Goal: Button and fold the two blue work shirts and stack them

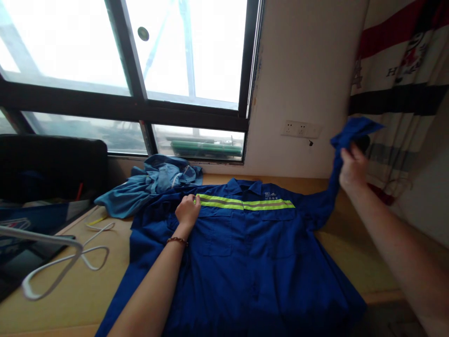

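A dark blue work jacket (245, 238) lies spread on the table, its collar toward the wall and a yellow-green reflective stripe (224, 202) across the chest. My left hand (187, 211) rests at the stripe's left end, fingers closed on the fabric there. Raised at the right, my right hand (352, 168) grips the jacket's sleeve (336, 180) near the cuff and lifts it off the table. The cuff end flops over above that hand. Some dark thing shows behind my right fingers; what it is I cannot tell.
A crumpled light blue garment (157, 175) lies behind the jacket, by the window. On the wooden table (115, 252) at left, a white cable (75, 245) loops. A black chair back (52, 161) stands at far left. Wall sockets (300, 129) and a curtain (396, 93) are at right.
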`<state>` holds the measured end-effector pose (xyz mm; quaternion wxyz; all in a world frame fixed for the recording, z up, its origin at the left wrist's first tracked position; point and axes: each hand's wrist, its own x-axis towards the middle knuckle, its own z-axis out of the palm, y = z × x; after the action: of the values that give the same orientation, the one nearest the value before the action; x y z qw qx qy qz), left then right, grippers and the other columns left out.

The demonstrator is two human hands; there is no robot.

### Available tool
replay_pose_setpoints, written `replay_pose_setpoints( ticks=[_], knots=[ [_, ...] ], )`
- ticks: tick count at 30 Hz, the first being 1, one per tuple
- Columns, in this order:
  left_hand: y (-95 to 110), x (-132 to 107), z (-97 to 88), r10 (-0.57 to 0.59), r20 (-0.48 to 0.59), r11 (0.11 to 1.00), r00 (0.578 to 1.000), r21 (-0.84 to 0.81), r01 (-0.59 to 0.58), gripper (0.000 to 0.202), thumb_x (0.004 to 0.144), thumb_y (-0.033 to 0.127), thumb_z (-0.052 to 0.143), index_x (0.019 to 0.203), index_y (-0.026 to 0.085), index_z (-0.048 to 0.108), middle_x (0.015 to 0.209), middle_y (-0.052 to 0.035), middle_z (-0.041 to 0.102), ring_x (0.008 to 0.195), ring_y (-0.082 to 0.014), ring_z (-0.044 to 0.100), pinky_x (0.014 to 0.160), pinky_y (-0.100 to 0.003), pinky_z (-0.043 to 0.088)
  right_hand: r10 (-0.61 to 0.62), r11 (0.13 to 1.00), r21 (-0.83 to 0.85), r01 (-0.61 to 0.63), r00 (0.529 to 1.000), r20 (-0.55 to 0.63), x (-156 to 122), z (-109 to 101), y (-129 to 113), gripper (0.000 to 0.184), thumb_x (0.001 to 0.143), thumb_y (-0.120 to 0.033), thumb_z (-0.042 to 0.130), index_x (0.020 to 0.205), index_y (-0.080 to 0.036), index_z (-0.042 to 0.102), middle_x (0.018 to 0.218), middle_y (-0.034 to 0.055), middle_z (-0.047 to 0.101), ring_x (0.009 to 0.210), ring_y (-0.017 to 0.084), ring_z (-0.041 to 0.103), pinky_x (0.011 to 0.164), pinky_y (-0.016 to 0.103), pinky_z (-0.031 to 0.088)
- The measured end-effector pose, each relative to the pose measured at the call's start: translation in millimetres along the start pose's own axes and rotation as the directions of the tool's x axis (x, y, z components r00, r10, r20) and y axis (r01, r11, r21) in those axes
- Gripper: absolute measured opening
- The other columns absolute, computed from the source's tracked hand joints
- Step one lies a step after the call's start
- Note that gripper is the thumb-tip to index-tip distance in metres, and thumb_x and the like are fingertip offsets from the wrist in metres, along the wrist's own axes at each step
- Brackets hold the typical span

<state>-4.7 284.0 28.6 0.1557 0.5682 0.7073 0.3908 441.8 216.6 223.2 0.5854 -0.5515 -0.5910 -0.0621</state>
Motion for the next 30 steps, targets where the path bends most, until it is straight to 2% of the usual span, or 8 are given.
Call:
replay_pose_setpoints(
  ticks=[2, 4, 9, 14, 17, 23, 27, 30],
  knots=[
    [9.0, -2.2, -2.4, -0.036, 0.213, 0.977, 0.976, -0.198, 0.079, 0.059, 0.084, 0.052, 0.020, 0.107, 0.009, 0.053, 0.104, -0.0170, 0.058, 0.094, -0.0289, 0.054, 0.076, -0.040, 0.042, -0.159, 0.984, 0.127, 0.127, 0.943, 0.291, -42.7, 54.7, -44.5, 0.061, 0.084, -0.033, 0.039, 0.135, -0.011, 0.016, 0.139, 0.0120, 0.025, 0.125, 0.019, 0.026, 0.100, 0.033, 0.022],
    [13.0, -5.6, -4.2, 0.055, 0.418, 0.925, 0.907, -0.364, 0.112, 0.067, 0.083, 0.057, 0.013, 0.109, 0.009, 0.052, 0.099, -0.0165, 0.060, 0.087, -0.0258, 0.058, 0.071, -0.038, 0.045, -0.276, 0.961, 0.189, 0.201, 0.749, 0.602, -103.8, 105.2, -81.3, 0.068, 0.078, -0.037, 0.051, 0.134, -0.010, 0.022, 0.140, 0.0110, 0.022, 0.127, 0.022, 0.022, 0.103, 0.035, 0.019],
    [-1.8, -9.1, -13.6, 0.435, 0.722, 0.673, 0.538, -0.658, 0.338, 0.071, 0.080, 0.063, 0.013, 0.128, 0.014, 0.032, 0.122, -0.0185, 0.047, 0.104, -0.0282, 0.051, 0.080, -0.042, 0.041, -0.506, 0.858, 0.449, 0.250, 0.255, 0.824, -245.6, 173.7, -122.9, 0.069, 0.072, -0.048, 0.055, 0.128, -0.014, 0.036, 0.135, 0.0118, 0.033, 0.124, 0.023, 0.028, 0.100, 0.034, 0.029],
    [-16.8, -0.8, -18.2, 0.579, 0.808, 0.721, 0.109, -0.570, 0.394, 0.082, 0.062, 0.044, 0.065, 0.131, 0.024, 0.026, 0.138, -0.0123, 0.025, 0.118, -0.0285, 0.036, 0.092, -0.042, 0.033, -0.483, 0.870, 0.438, 0.225, 0.212, 0.850, -277.0, 169.1, -124.2, 0.055, 0.078, -0.043, 0.051, 0.122, -0.012, 0.044, 0.126, 0.0133, 0.044, 0.116, 0.022, 0.040, 0.096, 0.031, 0.034],
    [-13.0, 2.2, -15.5, 0.497, 0.868, 0.850, 0.005, -0.488, 0.196, 0.082, 0.052, 0.026, 0.075, 0.125, 0.024, 0.038, 0.135, -0.0072, 0.033, 0.120, -0.0253, 0.033, 0.094, -0.034, 0.032, -0.458, 0.886, 0.406, 0.224, 0.284, 0.842, -266.2, 162.4, -116.1, 0.047, 0.078, -0.038, 0.052, 0.119, -0.015, 0.046, 0.121, 0.0104, 0.049, 0.114, 0.020, 0.041, 0.096, 0.031, 0.033],
    [-4.9, 1.4, -5.0, 0.334, 0.909, 0.942, 0.248, -0.317, -0.107, 0.082, 0.042, 0.023, 0.077, 0.118, 0.024, 0.048, 0.126, -0.0051, 0.045, 0.118, -0.0266, 0.036, 0.093, -0.031, 0.032, -0.202, 0.979, 0.174, 0.110, 0.671, 0.713, -246.9, 176.7, -74.5, 0.050, 0.077, -0.027, 0.053, 0.125, -0.018, 0.040, 0.123, 0.0102, 0.046, 0.116, 0.022, 0.039, 0.098, 0.039, 0.030],
    [-2.6, 0.0, 6.2, 0.323, 0.827, 0.942, 0.461, -0.327, -0.072, 0.063, 0.038, 0.014, 0.075, 0.099, 0.017, 0.060, 0.100, -0.0061, 0.061, 0.096, -0.0261, 0.053, 0.078, -0.030, 0.043, -0.178, 0.979, 0.196, 0.058, 0.714, 0.677, -245.0, 176.0, -63.9, 0.042, 0.077, -0.024, 0.051, 0.118, -0.017, 0.047, 0.119, 0.0097, 0.050, 0.111, 0.021, 0.044, 0.096, 0.039, 0.034],
    [0.2, 0.7, 12.8, 0.239, 0.718, 0.862, 0.654, -0.466, 0.197, 0.033, 0.050, 0.012, 0.068, 0.082, 0.011, 0.062, 0.074, -0.0051, 0.063, 0.071, -0.0207, 0.059, 0.063, -0.028, 0.046, -0.294, 0.943, 0.323, 0.077, 0.643, 0.707, -251.2, 163.9, -71.5, 0.027, 0.083, -0.022, 0.043, 0.106, -0.019, 0.056, 0.106, 0.0063, 0.058, 0.100, 0.016, 0.052, 0.089, 0.032, 0.040]
  ],
)
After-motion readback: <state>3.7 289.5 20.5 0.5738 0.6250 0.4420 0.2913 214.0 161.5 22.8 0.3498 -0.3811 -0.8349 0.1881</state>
